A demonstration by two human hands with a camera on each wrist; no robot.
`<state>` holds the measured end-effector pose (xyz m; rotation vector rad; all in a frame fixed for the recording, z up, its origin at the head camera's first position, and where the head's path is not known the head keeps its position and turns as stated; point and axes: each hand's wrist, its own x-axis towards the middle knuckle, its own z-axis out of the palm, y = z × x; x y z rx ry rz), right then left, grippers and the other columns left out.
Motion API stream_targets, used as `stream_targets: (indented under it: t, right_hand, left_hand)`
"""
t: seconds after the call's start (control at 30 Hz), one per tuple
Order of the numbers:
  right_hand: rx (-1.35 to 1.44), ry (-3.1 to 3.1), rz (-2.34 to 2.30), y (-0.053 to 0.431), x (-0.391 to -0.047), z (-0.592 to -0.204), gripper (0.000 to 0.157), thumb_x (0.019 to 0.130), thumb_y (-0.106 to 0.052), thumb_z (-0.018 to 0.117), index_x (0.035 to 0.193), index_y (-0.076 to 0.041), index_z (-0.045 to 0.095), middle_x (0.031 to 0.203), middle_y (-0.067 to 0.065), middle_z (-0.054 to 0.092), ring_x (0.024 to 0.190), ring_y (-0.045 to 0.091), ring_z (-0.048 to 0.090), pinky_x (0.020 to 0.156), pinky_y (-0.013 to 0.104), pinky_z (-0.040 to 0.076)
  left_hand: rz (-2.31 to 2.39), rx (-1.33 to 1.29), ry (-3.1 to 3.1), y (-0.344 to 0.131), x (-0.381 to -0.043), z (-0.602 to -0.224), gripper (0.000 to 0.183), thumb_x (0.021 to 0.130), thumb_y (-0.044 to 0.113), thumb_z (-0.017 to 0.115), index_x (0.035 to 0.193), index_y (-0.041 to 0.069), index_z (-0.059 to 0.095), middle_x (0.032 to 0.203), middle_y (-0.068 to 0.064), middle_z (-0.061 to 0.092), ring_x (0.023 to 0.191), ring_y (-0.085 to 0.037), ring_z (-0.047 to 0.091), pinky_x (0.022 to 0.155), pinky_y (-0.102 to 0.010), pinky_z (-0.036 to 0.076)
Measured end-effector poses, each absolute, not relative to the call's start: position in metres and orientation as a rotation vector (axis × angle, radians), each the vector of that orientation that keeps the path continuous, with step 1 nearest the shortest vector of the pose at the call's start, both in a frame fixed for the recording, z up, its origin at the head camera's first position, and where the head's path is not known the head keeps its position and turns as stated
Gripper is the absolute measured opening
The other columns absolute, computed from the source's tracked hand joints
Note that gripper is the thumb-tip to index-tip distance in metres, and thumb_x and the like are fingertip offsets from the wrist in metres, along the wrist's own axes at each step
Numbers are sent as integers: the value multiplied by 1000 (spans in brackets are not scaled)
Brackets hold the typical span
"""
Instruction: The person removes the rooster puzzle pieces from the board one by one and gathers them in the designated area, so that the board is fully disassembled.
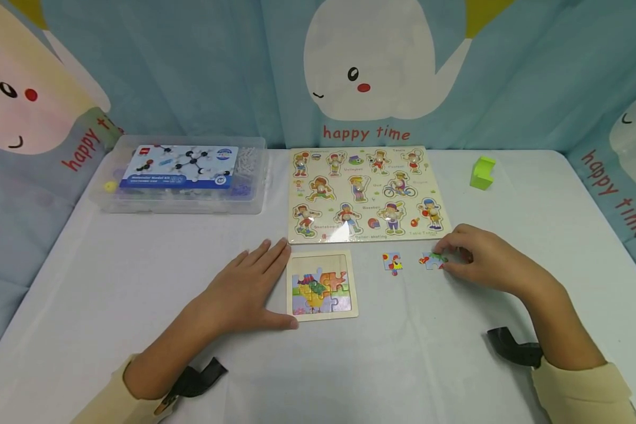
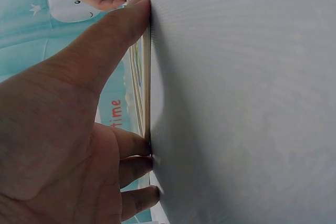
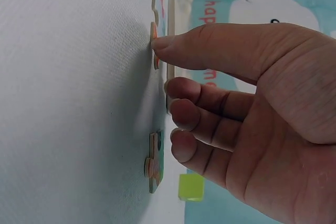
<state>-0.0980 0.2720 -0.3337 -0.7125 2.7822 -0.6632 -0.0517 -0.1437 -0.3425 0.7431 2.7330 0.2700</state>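
A small wooden jigsaw tray (image 1: 354,294), partly filled with colourful pieces, lies on the white table. My left hand (image 1: 244,294) rests along its left side, fingers straight and thumb spread at the near-left corner. The left wrist view shows the thumb (image 2: 118,30) against the tray's edge. My right hand (image 1: 484,259) pinches a jigsaw piece (image 1: 431,260) lying on the table. The right wrist view shows its thumb (image 3: 210,48) on that piece; the index fingertip is hidden there. Another piece (image 3: 156,163) appears below the curled fingers. A loose piece (image 1: 392,262) lies right of the tray.
A wooden sports-figure puzzle board (image 1: 371,194) lies behind the tray. A clear plastic case (image 1: 180,203) with a molecular model kit label stands at the back left. A green block (image 1: 482,173) sits at the back right. A patterned blue curtain (image 1: 212,76) hangs behind the table.
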Motion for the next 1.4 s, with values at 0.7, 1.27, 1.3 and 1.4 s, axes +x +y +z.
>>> stream_targets:
  t: [0.7, 1.27, 1.3, 1.4]
  right_hand:
    - [-745, 2826, -594, 265, -97, -334, 23, 78, -1, 80, 98, -10, 74, 91, -4, 59, 79, 14, 52, 67, 31, 46]
    - [-729, 2850, -575, 265, -97, -333, 21, 78, -4, 81, 98, -6, 74, 91, -3, 59, 79, 14, 52, 68, 32, 47]
    - [-732, 2853, -573, 265, -97, -333, 21, 78, -4, 81, 98, -6, 74, 91, -3, 59, 79, 14, 52, 68, 32, 47]
    - [-732, 2859, -566, 265, -97, -334, 21, 78, -4, 82, 97, -6, 74, 90, -3, 59, 80, 15, 52, 68, 32, 47]
  left_hand:
    - [280, 746, 2747, -144, -51, -343, 119, 72, 74, 72, 159, 6, 26, 165, -7, 20, 150, -37, 17, 113, -63, 23]
    - [278, 737, 2744, -144, -51, -343, 120, 72, 74, 72, 159, 6, 25, 165, -6, 19, 150, -36, 16, 114, -62, 22]
    - [280, 736, 2743, -144, -51, -343, 120, 72, 74, 72, 159, 6, 25, 165, -6, 19, 150, -36, 16, 114, -62, 21]
    - [284, 734, 2742, -144, -51, -343, 120, 71, 74, 72, 159, 6, 26, 165, -6, 19, 150, -36, 16, 114, -62, 21]
